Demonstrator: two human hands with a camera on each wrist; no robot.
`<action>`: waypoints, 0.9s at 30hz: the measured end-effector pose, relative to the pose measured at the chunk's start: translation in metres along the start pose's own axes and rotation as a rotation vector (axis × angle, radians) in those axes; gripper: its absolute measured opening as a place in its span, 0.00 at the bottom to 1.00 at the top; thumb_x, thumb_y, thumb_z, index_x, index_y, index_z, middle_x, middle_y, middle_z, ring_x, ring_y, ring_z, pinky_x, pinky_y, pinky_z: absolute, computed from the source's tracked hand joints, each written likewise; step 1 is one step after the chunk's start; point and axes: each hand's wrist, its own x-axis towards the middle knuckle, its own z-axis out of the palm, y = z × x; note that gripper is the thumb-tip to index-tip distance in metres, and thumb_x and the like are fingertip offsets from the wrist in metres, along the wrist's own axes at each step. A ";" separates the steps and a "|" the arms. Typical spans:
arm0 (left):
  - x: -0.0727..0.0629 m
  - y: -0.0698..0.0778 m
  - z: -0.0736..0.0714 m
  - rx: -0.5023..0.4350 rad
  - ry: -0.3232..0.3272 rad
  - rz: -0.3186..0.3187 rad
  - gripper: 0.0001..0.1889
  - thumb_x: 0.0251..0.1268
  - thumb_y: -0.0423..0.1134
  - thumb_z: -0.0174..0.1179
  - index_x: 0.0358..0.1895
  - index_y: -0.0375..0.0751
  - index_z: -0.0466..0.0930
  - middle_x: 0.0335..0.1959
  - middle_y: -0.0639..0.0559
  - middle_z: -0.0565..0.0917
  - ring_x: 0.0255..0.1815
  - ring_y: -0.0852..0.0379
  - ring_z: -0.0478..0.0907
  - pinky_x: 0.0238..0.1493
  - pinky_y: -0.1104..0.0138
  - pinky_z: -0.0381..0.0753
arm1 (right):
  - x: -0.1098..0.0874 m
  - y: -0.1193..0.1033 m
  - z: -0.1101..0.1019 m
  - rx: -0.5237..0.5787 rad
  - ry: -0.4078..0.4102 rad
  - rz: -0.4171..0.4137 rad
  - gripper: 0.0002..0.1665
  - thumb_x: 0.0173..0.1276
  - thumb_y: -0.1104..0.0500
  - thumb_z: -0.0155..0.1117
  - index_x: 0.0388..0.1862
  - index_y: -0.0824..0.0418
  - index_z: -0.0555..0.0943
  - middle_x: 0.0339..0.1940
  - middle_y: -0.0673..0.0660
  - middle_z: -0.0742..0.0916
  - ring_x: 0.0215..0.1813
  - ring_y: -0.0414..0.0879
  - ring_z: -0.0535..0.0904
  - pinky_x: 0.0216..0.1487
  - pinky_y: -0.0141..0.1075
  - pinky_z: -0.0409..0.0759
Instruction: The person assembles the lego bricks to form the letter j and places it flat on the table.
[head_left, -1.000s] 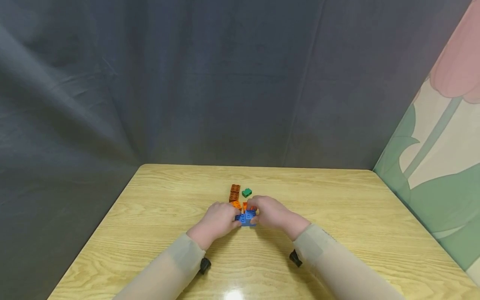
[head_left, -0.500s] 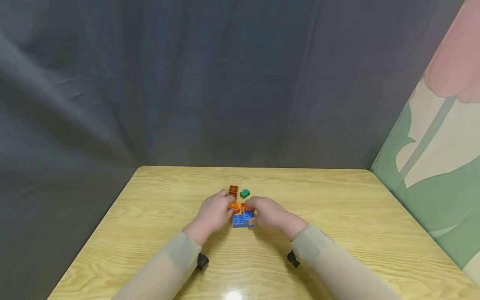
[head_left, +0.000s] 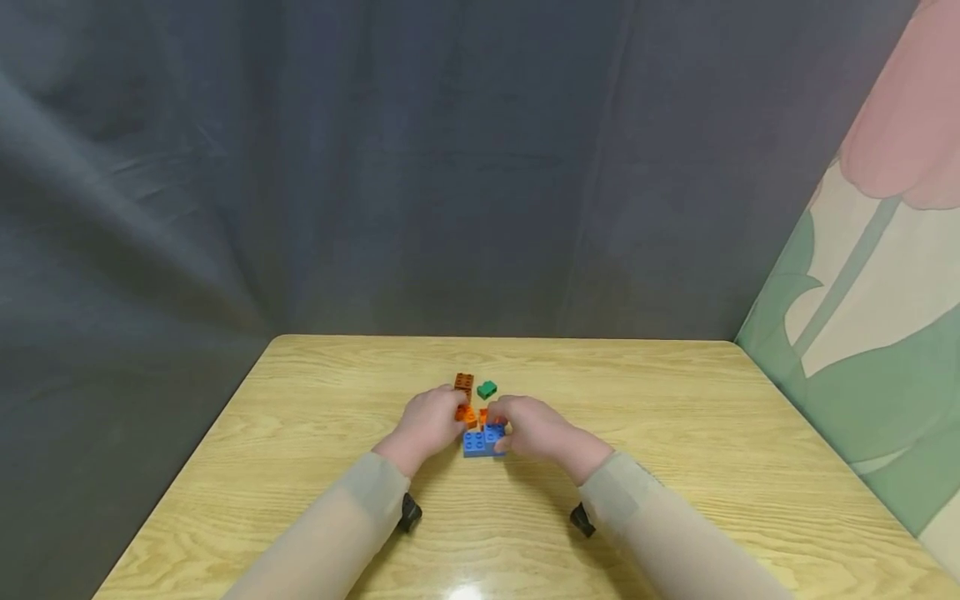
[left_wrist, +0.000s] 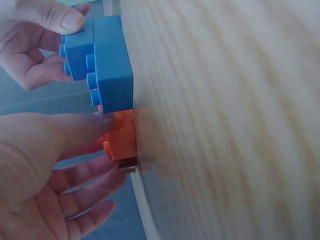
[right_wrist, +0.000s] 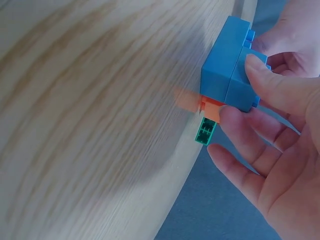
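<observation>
Left fingers point(left_wrist: 97, 123) pinch the orange block point(left_wrist: 123, 137) just beyond the crosswise blue blocks point(right_wrist: 226, 70), clamped near their top by right fingers point(right_wrist: 237, 126).

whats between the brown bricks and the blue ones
An orange brick, held by the left hand, with another orange piece to its right, in the head view.

Improvised indoor recording corner, looks like; home or studio, can't tell. Wood-grain tabletop point(head_left: 637, 392) boxed in on 2 sides by dark blue-grey fabric drape point(head_left: 450, 167), with a pastel tulip-print panel point(head_left: 892, 358) on the right. 2 black wrist cameras point(head_left: 409, 512) at the sleeve cuffs point(head_left: 378, 485) point to filming.
</observation>
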 end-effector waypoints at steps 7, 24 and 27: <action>0.004 -0.004 0.003 -0.005 -0.026 -0.025 0.14 0.59 0.42 0.72 0.46 0.43 0.84 0.38 0.53 0.83 0.36 0.56 0.77 0.42 0.59 0.78 | 0.000 -0.005 -0.001 -0.028 0.005 -0.007 0.16 0.57 0.59 0.78 0.42 0.55 0.82 0.43 0.49 0.85 0.39 0.45 0.77 0.46 0.42 0.78; -0.019 -0.002 -0.020 -0.096 -0.016 -0.025 0.17 0.60 0.44 0.71 0.51 0.42 0.86 0.48 0.50 0.85 0.46 0.51 0.80 0.48 0.55 0.79 | 0.000 -0.005 -0.003 -0.017 -0.001 0.000 0.16 0.56 0.61 0.78 0.43 0.56 0.83 0.42 0.49 0.84 0.40 0.45 0.77 0.49 0.42 0.77; -0.025 0.002 -0.024 -0.129 -0.040 -0.027 0.18 0.60 0.44 0.71 0.52 0.41 0.86 0.49 0.49 0.85 0.49 0.50 0.80 0.51 0.55 0.78 | 0.000 -0.005 -0.003 -0.008 -0.004 0.008 0.17 0.56 0.62 0.78 0.44 0.57 0.83 0.43 0.50 0.84 0.40 0.45 0.77 0.50 0.43 0.78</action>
